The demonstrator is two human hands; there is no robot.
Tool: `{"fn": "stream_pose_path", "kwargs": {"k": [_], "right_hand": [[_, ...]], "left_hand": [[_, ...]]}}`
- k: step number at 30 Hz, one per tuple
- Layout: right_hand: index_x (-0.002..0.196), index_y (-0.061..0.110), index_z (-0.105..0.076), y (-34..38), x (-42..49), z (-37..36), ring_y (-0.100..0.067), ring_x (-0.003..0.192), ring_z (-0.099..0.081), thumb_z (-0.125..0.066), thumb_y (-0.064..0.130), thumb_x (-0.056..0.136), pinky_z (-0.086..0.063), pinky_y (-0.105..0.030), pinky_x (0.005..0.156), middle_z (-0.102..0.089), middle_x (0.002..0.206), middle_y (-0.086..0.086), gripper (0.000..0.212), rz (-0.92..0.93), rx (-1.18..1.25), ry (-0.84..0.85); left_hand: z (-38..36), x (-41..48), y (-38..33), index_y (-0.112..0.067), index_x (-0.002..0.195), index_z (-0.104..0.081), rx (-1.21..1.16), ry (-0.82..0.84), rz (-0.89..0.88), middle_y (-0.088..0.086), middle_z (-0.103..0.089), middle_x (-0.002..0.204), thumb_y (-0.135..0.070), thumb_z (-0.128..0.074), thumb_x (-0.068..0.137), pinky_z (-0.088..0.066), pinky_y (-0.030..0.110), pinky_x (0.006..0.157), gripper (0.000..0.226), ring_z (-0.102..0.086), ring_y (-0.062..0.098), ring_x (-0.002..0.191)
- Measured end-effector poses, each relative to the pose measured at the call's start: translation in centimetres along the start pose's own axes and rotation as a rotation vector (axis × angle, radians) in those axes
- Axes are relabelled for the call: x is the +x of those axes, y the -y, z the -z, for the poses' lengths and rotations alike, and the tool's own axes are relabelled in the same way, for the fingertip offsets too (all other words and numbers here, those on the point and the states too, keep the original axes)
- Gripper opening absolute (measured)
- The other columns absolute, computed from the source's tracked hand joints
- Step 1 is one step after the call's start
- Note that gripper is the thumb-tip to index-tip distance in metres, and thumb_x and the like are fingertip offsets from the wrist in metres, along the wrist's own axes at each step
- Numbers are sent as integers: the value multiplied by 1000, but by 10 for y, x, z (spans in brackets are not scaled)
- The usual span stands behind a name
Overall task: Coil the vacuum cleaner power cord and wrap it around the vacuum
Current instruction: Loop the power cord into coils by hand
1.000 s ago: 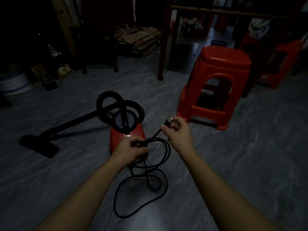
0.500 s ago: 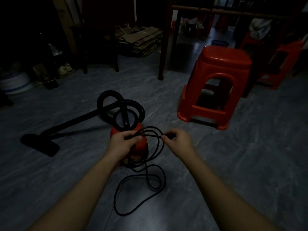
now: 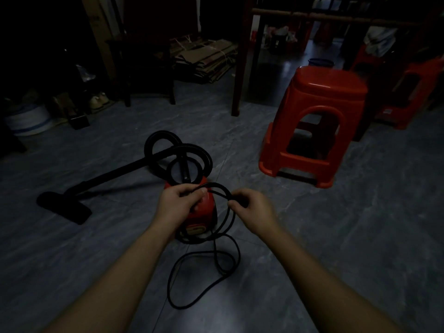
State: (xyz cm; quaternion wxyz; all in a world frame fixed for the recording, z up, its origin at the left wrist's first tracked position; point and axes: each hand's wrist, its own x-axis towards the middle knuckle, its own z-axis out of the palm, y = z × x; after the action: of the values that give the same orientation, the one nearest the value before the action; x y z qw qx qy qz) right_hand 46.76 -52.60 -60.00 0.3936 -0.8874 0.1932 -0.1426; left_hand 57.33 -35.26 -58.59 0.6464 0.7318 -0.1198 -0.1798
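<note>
A small red vacuum cleaner (image 3: 204,213) stands on the grey floor with its black hose (image 3: 168,152) looped on top. Its wand ends in a floor nozzle (image 3: 63,207) to the left. The black power cord (image 3: 230,217) forms loops above the vacuum's near end. My left hand (image 3: 179,204) grips the loops at their top left. My right hand (image 3: 252,209) pinches the cord on the loops' right side. The plug is hidden in my right hand. Slack cord (image 3: 204,284) lies in a loose ring on the floor near me.
A red plastic stool (image 3: 319,121) stands to the right of the vacuum, with another red stool (image 3: 413,92) behind it. A wooden post (image 3: 240,68) rises beyond. Flattened cardboard (image 3: 206,58) and a dark bench (image 3: 144,68) sit at the back; a white bucket (image 3: 28,118) is far left.
My right hand came in from the right with the plug end and laid another loop into my left hand. Both hands now sit closer together over the vacuum.
</note>
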Motion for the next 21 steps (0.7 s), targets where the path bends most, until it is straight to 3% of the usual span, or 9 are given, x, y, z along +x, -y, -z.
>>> {"fn": "stream_pose_path", "kwargs": {"k": [3,7,11,16,21], "right_hand": [[114,20,-71,-1,2,1,12,84,-59,-69,25,92,-45,-4,77,-72,106,10,23,4,55,-20],[123,24,-67,-6,3,3,2,99,-65,-67,26,92,-54,-21,91,-72,113,10,31,45,13,-34],[122,28,-66,-9,4,8,1,99,-67,-71,38,88,-57,-27,90,-74,109,11,36,42,25,-12],[111,26,-71,0,1,5,-2,92,-68,-73,30,87,-57,-30,86,-73,96,12,24,92,76,67],[102,16,-70,7,3,1,-4,77,-67,-65,20,95,-54,-24,73,-70,81,8,10,55,254,109]], "left_hand": [[0,0,-3,-21,90,-78,-12,18,-5,-4,-67,63,-26,-77,84,-49,31,64,8,-57,11,56],[0,0,-6,-19,88,-77,71,57,-46,-2,-69,66,-27,-76,85,-51,28,66,9,-59,10,56],[1,-1,-8,-17,83,-76,149,44,-78,2,-66,58,-32,-76,85,-49,26,62,15,-59,9,52],[-5,-5,-9,-14,74,-73,210,47,-98,17,-69,67,-39,-78,81,-50,28,57,27,-60,15,53],[-11,-3,-8,-22,76,-75,183,53,-95,-6,-72,71,-39,-78,80,-47,26,69,18,-66,9,73]]}}
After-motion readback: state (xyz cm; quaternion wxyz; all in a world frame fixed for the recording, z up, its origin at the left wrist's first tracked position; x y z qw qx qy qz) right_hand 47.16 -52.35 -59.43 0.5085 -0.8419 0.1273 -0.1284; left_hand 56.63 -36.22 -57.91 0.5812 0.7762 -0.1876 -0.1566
